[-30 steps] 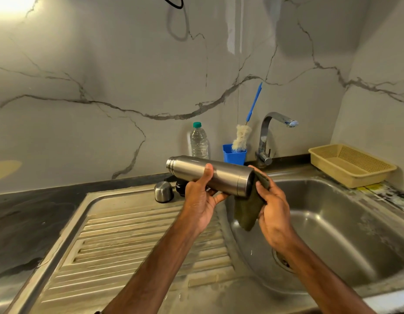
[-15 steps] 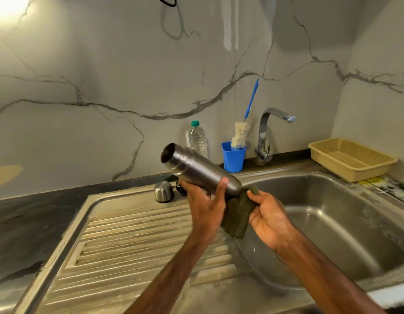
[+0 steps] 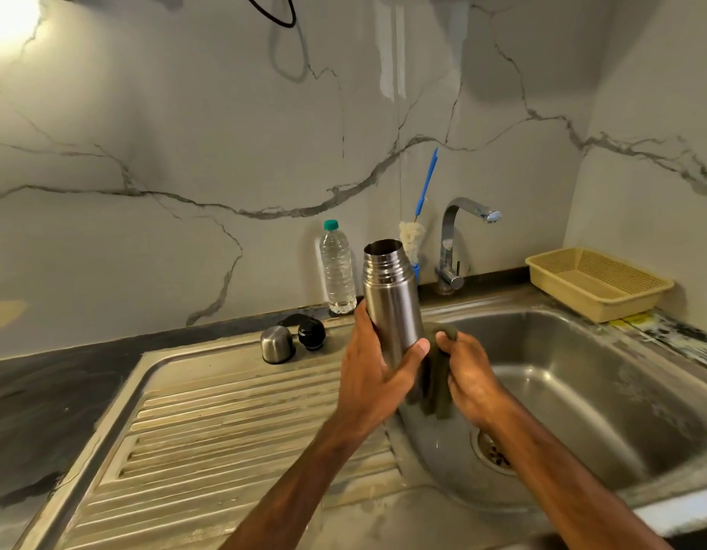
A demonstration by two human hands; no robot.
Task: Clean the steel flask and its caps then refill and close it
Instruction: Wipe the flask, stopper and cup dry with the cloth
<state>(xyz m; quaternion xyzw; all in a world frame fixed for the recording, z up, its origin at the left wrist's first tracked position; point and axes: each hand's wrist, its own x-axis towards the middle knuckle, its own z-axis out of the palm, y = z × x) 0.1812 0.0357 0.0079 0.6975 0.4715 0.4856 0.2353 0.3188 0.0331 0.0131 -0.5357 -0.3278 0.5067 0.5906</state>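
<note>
I held the flask (image 3: 391, 299) upright in my left hand (image 3: 373, 375), its open mouth on top, over the sink's (image 3: 605, 375) left edge. My thumb and fingers were wrapped round its lower body. My right hand (image 3: 469, 377) gripped a dark cloth (image 3: 435, 387), fingers curled on it, against the flask's lower right side. The steel cap (image 3: 277, 344) and black cap (image 3: 311, 332) stood side by side on the drainboard (image 3: 233, 422), behind my left hand. A bottle (image 3: 338, 267), brush (image 3: 413, 236) and tap (image 3: 463, 216) lined the back wall. A basket (image 3: 598, 287) sat far right.
</note>
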